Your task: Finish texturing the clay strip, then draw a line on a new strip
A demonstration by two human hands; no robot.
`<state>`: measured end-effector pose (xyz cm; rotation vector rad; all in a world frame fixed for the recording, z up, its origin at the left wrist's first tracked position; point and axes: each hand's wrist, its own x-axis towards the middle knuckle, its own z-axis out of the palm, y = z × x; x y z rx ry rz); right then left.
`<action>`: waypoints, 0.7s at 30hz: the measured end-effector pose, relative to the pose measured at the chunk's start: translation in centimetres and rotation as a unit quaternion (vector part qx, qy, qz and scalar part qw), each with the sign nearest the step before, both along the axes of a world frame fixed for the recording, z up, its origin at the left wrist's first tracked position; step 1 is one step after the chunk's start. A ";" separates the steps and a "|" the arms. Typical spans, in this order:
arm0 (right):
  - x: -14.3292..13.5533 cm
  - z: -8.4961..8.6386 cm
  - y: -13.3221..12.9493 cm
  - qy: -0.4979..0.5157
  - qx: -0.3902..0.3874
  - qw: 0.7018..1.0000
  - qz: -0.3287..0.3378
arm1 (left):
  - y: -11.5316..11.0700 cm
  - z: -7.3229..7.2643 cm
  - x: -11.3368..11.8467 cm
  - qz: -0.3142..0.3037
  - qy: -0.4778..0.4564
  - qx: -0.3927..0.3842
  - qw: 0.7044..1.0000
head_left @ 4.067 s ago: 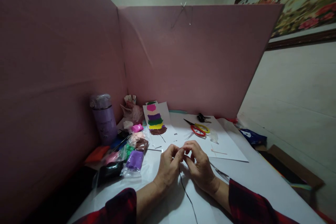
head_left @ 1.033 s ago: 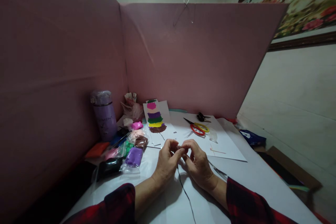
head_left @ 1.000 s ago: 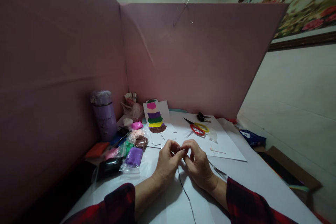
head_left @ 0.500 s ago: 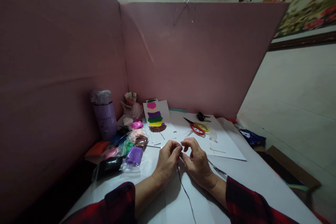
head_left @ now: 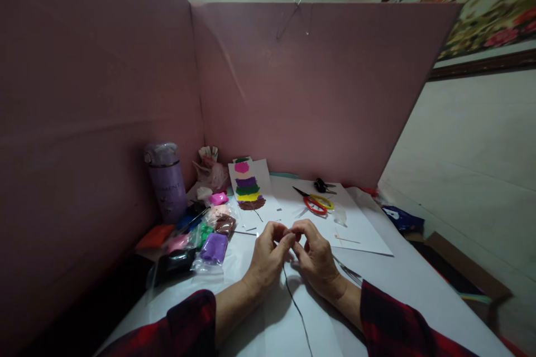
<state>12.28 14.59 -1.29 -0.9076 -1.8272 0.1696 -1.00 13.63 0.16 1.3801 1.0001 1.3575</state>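
Note:
Both hands meet over the white table, fingertips together. My left hand is closed in a pinch, with a thin dark cord running from below its fingers toward the table's near edge. Thumb and fingers of my right hand are pinched too, touching the left fingertips. Whatever is between the fingertips is too small to make out. Beyond the hands, a paper with coloured stripes lies beside scissors with red and yellow handles.
At the left stand a purple bottle and bagged clay packs, among them a purple one. Keys lie at the back. A fork is beside my right wrist. Pink panels rise behind and to the left.
The fingers of my right hand have closed inward against the left fingertips. My left thumb has shifted slightly up and to the right.

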 end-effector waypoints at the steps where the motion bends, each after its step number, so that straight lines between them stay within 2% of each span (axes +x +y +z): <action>1: 0.0 0.0 0.0 0.001 0.001 1.000 -0.001 | 0.0 0.0 0.0 0.008 -0.001 0.003 1.000; 4: 0.0 0.0 0.0 0.006 -0.001 1.000 0.000 | 0.0 -0.1 0.0 0.025 0.006 0.002 1.000; 10: 0.1 0.0 0.1 0.005 0.001 1.000 0.010 | 0.0 0.1 0.0 -0.002 -0.010 -0.011 1.000; 15: 0.1 0.0 0.0 0.010 -0.006 1.000 0.011 | 0.0 0.1 0.0 0.018 0.021 0.004 1.000; 21: 0.1 0.1 0.0 0.009 0.003 1.000 0.015 | -0.1 0.3 0.0 0.004 0.009 0.008 1.000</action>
